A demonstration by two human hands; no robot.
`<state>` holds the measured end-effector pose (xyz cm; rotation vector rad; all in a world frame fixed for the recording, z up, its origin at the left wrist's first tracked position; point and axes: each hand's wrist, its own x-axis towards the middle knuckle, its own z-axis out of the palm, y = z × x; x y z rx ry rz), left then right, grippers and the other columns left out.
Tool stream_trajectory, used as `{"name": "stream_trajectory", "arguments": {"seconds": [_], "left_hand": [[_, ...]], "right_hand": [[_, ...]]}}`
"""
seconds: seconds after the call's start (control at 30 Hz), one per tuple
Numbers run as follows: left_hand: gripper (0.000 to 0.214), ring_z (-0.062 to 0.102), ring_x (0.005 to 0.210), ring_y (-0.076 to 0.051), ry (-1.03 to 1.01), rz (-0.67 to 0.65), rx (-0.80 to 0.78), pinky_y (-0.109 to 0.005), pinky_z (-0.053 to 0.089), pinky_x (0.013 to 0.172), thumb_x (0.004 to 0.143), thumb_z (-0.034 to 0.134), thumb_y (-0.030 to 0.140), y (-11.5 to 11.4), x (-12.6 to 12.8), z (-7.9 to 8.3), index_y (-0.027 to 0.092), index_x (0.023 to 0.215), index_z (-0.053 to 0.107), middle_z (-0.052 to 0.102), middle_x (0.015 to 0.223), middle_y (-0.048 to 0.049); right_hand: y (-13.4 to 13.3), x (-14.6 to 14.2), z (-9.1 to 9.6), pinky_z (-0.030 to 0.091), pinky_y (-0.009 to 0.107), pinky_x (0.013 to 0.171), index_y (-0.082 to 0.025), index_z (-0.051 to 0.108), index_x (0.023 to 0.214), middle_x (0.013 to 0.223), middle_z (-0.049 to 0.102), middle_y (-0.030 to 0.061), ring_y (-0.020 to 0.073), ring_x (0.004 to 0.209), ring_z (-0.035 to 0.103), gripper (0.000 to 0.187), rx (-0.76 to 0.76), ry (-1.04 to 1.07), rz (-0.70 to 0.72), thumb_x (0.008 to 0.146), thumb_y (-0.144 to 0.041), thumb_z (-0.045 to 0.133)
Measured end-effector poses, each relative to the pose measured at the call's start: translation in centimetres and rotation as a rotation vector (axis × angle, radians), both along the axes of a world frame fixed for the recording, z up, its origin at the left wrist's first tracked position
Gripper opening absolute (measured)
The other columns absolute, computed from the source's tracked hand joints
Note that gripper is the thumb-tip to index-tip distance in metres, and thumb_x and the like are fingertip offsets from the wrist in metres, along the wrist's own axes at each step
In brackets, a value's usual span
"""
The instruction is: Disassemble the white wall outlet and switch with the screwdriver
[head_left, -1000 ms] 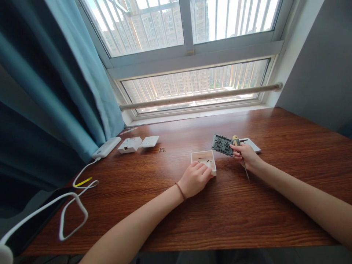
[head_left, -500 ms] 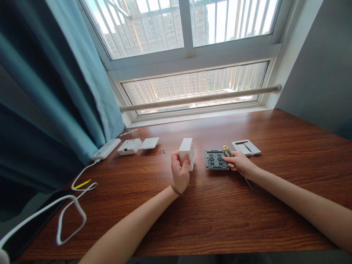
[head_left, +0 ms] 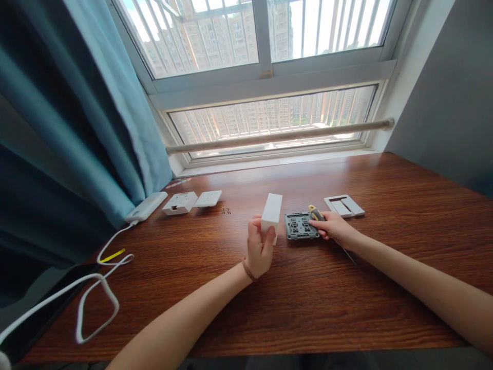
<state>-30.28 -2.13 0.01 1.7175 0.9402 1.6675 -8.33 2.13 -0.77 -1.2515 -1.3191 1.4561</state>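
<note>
My left hand (head_left: 260,249) is closed around a white plastic mounting box (head_left: 272,209), held tilted on edge above the table. Its open side faces right, mostly out of sight. In my right hand (head_left: 337,228) is a screwdriver (head_left: 316,213) with a yellow and dark handle, its thin shaft pointing back toward me under the wrist. The fingers of that hand also touch the right edge of a grey switch module (head_left: 301,226) with two mechanisms on its face; whether they grip it I cannot tell. Beyond lies a white switch frame (head_left: 344,205).
Several small screws (head_left: 226,210) lie left of my hands. Farther left are a white socket panel (head_left: 208,199), another white mounting box (head_left: 180,203) and a white power bank (head_left: 146,207) with a white cable (head_left: 98,277). A blue curtain (head_left: 96,103) hangs at the left, a window behind.
My left hand has moved the white mounting box right, closer to the grey switch module, and turned it. My right hand has stayed almost in place with the screwdriver.
</note>
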Motion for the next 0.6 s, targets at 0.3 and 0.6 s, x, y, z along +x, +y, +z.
{"name": "stream_trajectory", "arguments": {"seconds": [0.3, 0.6], "left_hand": [[0.022, 0.047, 0.055, -0.007, -0.511, -0.168, -0.256, -0.017, 0.04, 0.055, 0.079, 0.057, 0.038, -0.3, 0.6, 2.8, 0.02, 0.084, 0.045, 0.05, 0.065, 0.0041], [0.014, 0.048, 0.043, -0.007, -0.958, -0.523, -0.758, -0.019, 0.038, 0.046, 0.078, 0.048, 0.024, 1.1, 0.0, 4.2, 0.012, 0.08, 0.056, 0.059, 0.061, 0.0002]], "right_hand": [[-0.1, 0.0, 0.9, 0.015, 0.015, 0.03, -0.018, 0.042, 0.063, 0.035, 0.032, -0.0114, 0.0015, 0.03, 0.024, 0.038, -0.018, -0.005, -0.083, 0.063, -0.044, 0.069], [-2.9, -1.5, 3.6, 0.012, 0.017, 0.03, -0.016, 0.053, 0.089, 0.034, 0.03, -0.0123, 0.0022, 0.028, 0.018, 0.032, 0.014, 0.128, 0.119, 0.074, -0.044, 0.061]]}}
